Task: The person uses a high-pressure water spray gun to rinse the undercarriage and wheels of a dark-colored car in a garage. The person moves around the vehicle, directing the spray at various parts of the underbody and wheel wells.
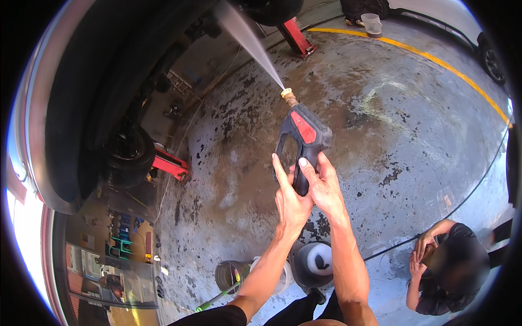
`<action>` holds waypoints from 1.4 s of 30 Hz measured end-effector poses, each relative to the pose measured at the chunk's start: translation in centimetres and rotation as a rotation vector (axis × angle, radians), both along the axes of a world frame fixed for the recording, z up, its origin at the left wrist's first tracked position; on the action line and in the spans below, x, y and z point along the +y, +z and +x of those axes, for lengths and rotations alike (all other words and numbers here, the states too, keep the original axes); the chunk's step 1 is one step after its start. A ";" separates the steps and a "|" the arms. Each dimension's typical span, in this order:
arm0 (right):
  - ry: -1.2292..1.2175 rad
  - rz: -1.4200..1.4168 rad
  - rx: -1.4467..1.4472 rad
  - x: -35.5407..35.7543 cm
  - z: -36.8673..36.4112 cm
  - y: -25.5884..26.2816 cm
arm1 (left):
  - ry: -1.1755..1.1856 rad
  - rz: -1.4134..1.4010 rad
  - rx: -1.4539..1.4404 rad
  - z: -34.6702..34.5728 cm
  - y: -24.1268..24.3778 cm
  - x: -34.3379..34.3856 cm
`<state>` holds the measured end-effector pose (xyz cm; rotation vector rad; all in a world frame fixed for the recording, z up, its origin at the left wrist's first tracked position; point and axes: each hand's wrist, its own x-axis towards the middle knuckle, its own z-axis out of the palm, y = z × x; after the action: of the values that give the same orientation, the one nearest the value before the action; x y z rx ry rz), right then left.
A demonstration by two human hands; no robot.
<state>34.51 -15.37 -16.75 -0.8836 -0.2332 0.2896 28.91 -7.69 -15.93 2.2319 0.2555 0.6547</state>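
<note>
A black and red pressure washer spray gun (306, 128) is held up in front of me by both hands. My left hand (291, 199) wraps the lower grip from the left, one finger reaching up along the trigger guard. Around the right side of the same grip is my right hand (326, 187), its thumb on the handle. From the yellow-tipped nozzle (286, 93) a white fan of water (257, 49) sprays up and left, towards the underside of a raised vehicle (69, 102).
Buckets (304, 277) stand near my feet, beside a green-handled tool (212, 300). A co-worker (448, 265) crouches at right, by a black hose (469, 195). Red lift arms (169, 163) are at left. Behind lie a yellow floor line (432, 59), a clear bucket (372, 25) and a white car (440, 16).
</note>
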 end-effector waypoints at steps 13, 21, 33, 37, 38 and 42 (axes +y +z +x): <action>-0.254 -0.315 -0.048 -1.7 0.4 2.2 | -0.107 -0.018 0.034 1.0 1.9 -1.8; -0.363 -0.631 -0.047 -2.9 -0.6 5.4 | -0.299 -0.189 0.148 1.2 3.6 -1.2; -0.529 -0.686 -0.111 -2.9 1.0 6.7 | -0.311 0.087 0.081 -4.2 1.2 0.3; -0.508 -0.680 -0.122 -3.3 1.6 7.4 | -0.726 -0.224 0.418 -12.6 -11.4 3.8; -0.520 -0.729 -0.131 -3.7 2.1 7.6 | -0.681 -0.349 0.518 -14.9 -12.7 2.9; -0.555 -0.661 -0.141 -4.1 2.8 10.0 | -0.614 -0.339 0.921 -28.3 -25.1 5.2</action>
<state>37.29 -19.51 -6.75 -1.5800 -0.0076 -0.2347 0.62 -2.50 -41.01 1.9699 0.0978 -0.7161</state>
